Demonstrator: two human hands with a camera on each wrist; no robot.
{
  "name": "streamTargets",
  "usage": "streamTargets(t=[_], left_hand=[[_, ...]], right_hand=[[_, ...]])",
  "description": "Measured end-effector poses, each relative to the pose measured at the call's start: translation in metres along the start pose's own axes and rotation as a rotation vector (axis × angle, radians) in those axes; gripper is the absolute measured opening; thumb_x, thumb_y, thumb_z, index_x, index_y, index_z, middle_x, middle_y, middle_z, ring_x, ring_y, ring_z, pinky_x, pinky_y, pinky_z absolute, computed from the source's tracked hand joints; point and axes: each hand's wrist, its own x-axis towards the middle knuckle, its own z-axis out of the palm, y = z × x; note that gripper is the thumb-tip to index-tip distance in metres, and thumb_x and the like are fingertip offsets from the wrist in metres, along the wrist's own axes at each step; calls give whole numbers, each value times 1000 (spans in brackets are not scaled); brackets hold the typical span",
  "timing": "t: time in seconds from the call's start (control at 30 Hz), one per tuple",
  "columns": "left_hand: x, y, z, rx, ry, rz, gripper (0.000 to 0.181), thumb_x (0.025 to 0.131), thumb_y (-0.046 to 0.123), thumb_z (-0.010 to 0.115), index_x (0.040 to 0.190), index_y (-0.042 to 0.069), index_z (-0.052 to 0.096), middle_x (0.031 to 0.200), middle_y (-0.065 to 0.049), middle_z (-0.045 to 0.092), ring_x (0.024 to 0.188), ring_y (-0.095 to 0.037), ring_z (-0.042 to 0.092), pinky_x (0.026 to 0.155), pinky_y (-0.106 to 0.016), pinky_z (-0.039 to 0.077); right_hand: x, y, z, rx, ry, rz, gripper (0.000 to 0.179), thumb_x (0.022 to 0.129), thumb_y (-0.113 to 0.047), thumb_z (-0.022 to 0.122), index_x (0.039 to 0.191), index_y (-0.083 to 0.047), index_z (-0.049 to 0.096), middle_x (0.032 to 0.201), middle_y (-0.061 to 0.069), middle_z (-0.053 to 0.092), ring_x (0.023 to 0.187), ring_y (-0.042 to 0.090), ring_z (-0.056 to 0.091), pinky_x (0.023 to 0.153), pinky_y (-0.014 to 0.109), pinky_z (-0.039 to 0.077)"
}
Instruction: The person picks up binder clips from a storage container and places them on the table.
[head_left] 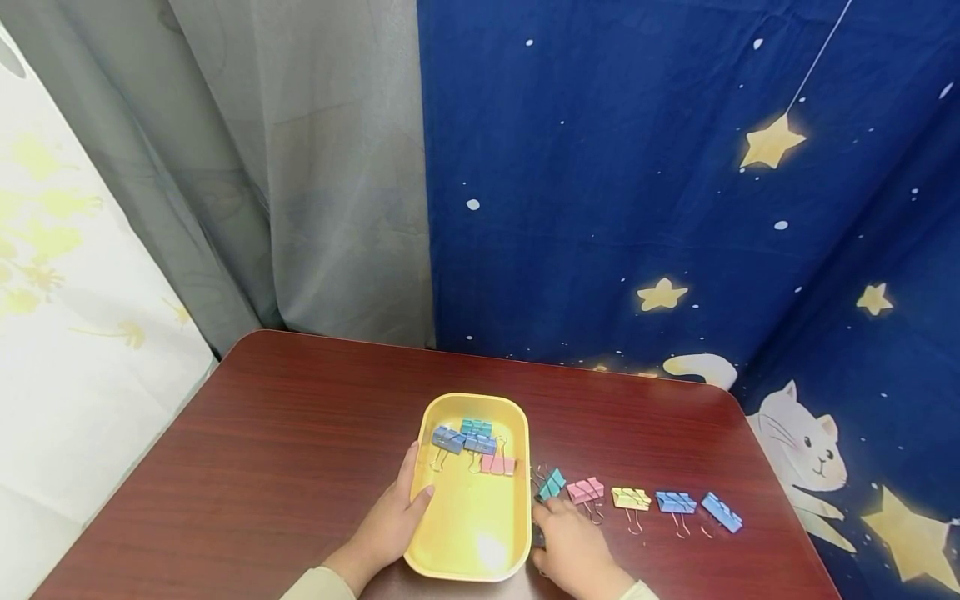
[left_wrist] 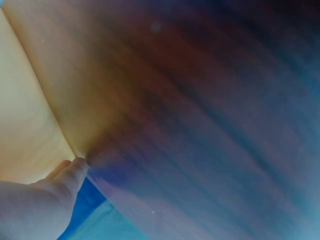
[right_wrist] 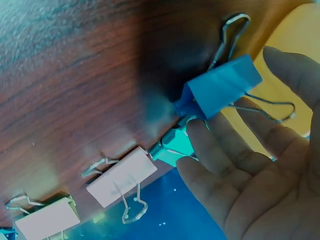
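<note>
My left hand (head_left: 390, 517) holds the left side of a yellow tray (head_left: 468, 521), its thumb over the rim. Several binder clips lie in the tray's far half: a teal one (head_left: 477, 427), blue ones and a pink one (head_left: 498, 465). Close against the tray's right side is my right hand (head_left: 573, 546), its fingers spread and only slightly bent. In the right wrist view a blue binder clip (right_wrist: 222, 85) lies between its thumb and fingers, fingertips right at the clip's edge. A teal binder clip (right_wrist: 175, 145) sits just beyond those fingertips.
To the right of the hand, a row of binder clips runs along the dark red wooden table (head_left: 322, 417): pink (head_left: 586, 490), yellow (head_left: 632, 499) and two blue, the last (head_left: 722, 512) tilted. Grey and blue curtains (head_left: 600, 208) hang behind the table's far edge.
</note>
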Motion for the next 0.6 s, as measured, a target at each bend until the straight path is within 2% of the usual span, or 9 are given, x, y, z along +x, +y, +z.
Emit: streamTargets(t=[0.13,0.4,0.6], left_hand=[[0,0,0,5,0,3,71,102,24,49,156,9,6,147,-27,38,131,-40,43,102,-56,36],[0,-1,0,10,-1,4,70,102,24,48,156,9,6,147,-28,37,131,-42,42,102,-57,36],[0,-1,0,6,-1,-2,70,102,24,48,156,9,6,149,-27,35,133,-42,40,103,-57,34]], right_hand=[[-1,1,-5,6,22,-4,45,66,-27,82,104,-9,68,98,3,63,89,23,61,70,43,54],[-3,1,-20,73,16,26,55,68,-28,83,115,-6,67,114,12,64,105,33,61,86,52,50],[-4,2,-29,73,99,52,55,68,-26,85,116,-7,67,120,17,62,111,35,60,89,53,49]])
